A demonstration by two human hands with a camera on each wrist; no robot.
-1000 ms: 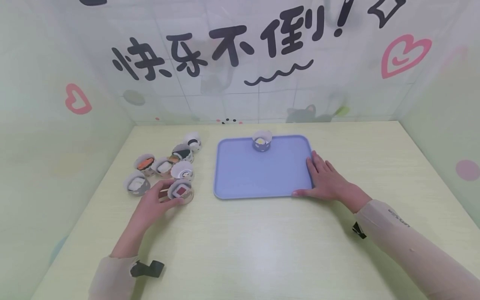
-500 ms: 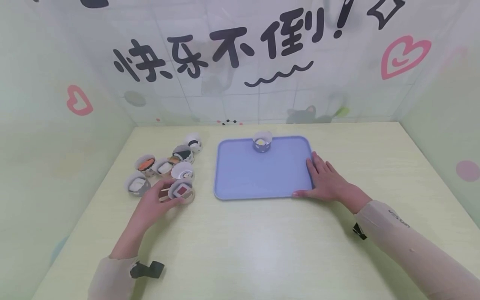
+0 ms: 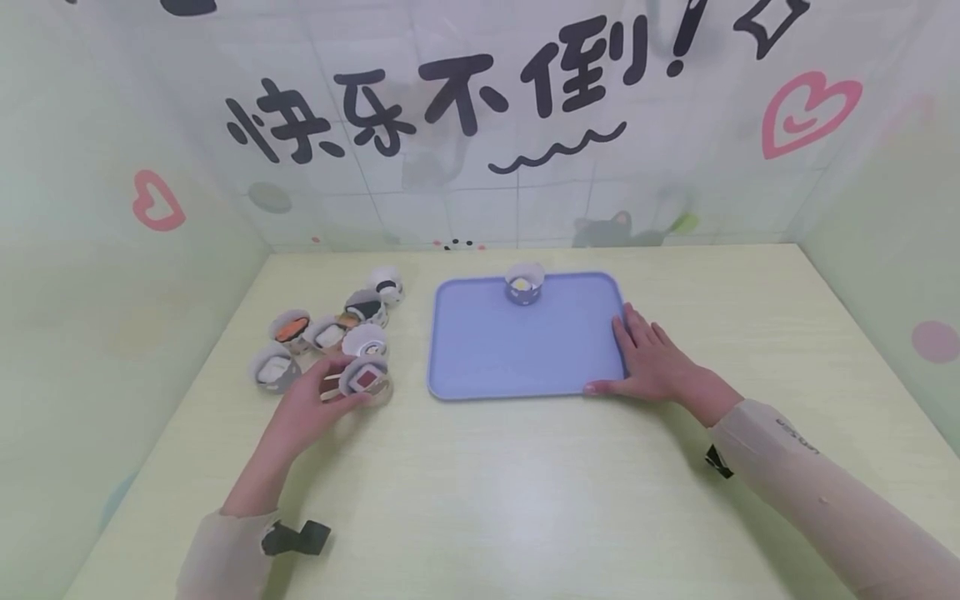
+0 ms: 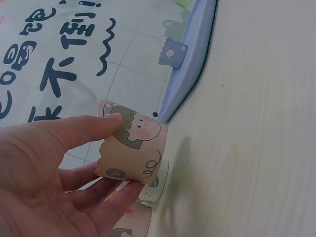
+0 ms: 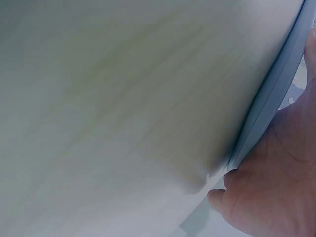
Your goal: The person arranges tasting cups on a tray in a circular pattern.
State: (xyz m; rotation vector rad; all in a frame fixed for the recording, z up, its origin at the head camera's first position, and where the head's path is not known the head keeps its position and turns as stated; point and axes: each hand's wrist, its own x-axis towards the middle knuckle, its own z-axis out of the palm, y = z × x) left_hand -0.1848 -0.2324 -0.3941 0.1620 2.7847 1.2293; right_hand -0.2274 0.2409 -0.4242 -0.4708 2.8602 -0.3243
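Note:
My left hand (image 3: 309,410) grips a scalloped paper baking cup (image 3: 365,377) at the front of a cup cluster, thumb on one side and fingers on the other. Inside it sits a small white piece with a dark red square centre. In the left wrist view this paper cup (image 4: 132,148) shows a cartoon face printed on a beige wall. My right hand (image 3: 654,360) lies with fingers extended along the right edge of a blue tray (image 3: 525,350), its thumb at the front corner. The right wrist view shows that hand (image 5: 276,173) against the tray's rim (image 5: 269,96).
Several paper cups with sushi-like pieces crowd together at the left, among them one with an orange topping (image 3: 291,328) and one with a white piece (image 3: 274,369). A grey-blue cup (image 3: 524,285) stands at the tray's back edge. Translucent printed walls (image 3: 480,208) bound the table.
The held paper cup has shifted slightly up and to the right in my left hand. My right hand and the tray stay put.

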